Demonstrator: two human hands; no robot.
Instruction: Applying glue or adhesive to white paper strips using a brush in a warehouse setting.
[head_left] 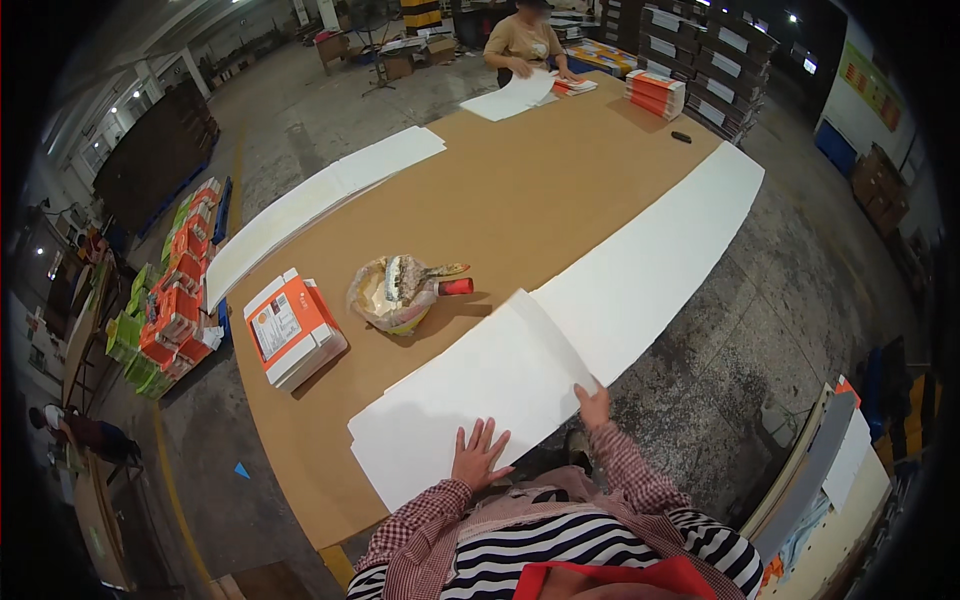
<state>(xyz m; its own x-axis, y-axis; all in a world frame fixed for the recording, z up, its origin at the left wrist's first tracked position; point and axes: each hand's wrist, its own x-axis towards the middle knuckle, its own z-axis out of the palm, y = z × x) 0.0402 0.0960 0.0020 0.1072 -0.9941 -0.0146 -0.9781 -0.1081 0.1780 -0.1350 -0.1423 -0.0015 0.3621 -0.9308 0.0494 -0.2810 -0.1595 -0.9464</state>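
Observation:
A white sheet of paper or thin card point(455, 395) lies on the near end of the brown table, its right edge raised and curling slightly. My left hand point(480, 456) presses flat on its near part with fingers spread. At the sheet's near right corner, my right hand point(593, 403) grips the edge between thumb and fingers. Under that raised edge, a long run of overlapping white sheets point(660, 265) stretches along the table's right side. Beyond the sheet, a plastic-lined bowl point(402, 322) holds pale paste, with a broad brush point(404, 276) resting across it.
On the brown tabletop point(480, 210), a stack of orange-and-white folded cartons point(292, 330) stands left of the bowl. More white sheets point(325, 195) line the left edge. A co-worker point(525, 45) handles a sheet at the far end. A small black object point(681, 137) lies far right.

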